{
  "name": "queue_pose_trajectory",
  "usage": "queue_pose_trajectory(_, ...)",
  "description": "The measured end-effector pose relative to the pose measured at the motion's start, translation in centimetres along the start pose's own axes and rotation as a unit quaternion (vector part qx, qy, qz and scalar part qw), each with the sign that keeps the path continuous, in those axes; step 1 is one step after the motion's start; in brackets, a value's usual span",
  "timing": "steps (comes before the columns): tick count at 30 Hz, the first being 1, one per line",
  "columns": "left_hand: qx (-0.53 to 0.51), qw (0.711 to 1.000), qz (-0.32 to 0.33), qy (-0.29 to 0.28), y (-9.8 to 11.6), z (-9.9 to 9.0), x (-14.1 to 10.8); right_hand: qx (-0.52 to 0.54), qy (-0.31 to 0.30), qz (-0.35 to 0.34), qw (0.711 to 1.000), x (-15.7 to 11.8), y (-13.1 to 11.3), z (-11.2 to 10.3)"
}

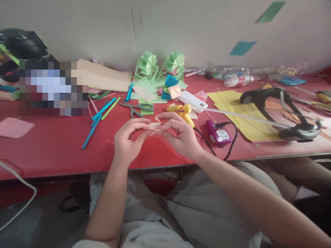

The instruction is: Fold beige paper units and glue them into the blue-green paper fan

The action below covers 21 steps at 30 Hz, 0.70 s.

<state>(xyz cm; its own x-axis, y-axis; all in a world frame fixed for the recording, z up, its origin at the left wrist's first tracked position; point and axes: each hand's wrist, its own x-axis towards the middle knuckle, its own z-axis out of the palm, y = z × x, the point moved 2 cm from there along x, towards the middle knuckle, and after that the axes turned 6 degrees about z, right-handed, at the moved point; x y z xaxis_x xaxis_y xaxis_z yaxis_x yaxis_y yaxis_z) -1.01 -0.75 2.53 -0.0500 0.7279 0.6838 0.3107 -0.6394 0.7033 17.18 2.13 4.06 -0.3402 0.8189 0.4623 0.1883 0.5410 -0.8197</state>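
Between my two hands, just above the red table's front half, is a small piece of cream-coloured folded paper (154,126). My left hand (129,137) pinches its left side with thumb and fingers. On the other side, my right hand (180,134) grips it, and a narrow flap sticks up by the fingertips. The fingers cover much of the paper, so its full shape is hidden. Close behind the hands lie grey-handled scissors (138,107) and a yellow glue gun (182,112).
Green folded-paper models (148,65) stand by the wall. Blue paper strips (97,124) lie to the left. On the right are a purple power adapter (219,133) with a black cord, yellow paper sheets (232,106), a black headset (279,110) and plastic bottles (239,80).
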Motion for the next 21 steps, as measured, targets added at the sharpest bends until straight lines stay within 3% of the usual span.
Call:
queue_pose_trajectory(6, 0.038, 0.999, -0.006, 0.012, 0.28, -0.25, 0.13, -0.015, -0.003, -0.012, 1.0, -0.03, -0.41, -0.18)
queue_pose_trajectory(15, 0.003, 1.0, -0.028, 0.008, 0.15, -0.39, 0.03, 0.017, -0.018, 0.009, 1.0, 0.01, -0.49, -0.21)
queue_pose_trajectory(21, -0.039, 0.995, -0.075, 0.046, -0.01, -0.69, 0.1, 0.105, -0.051, 0.085, 0.989, 0.18, -0.93, -0.44)
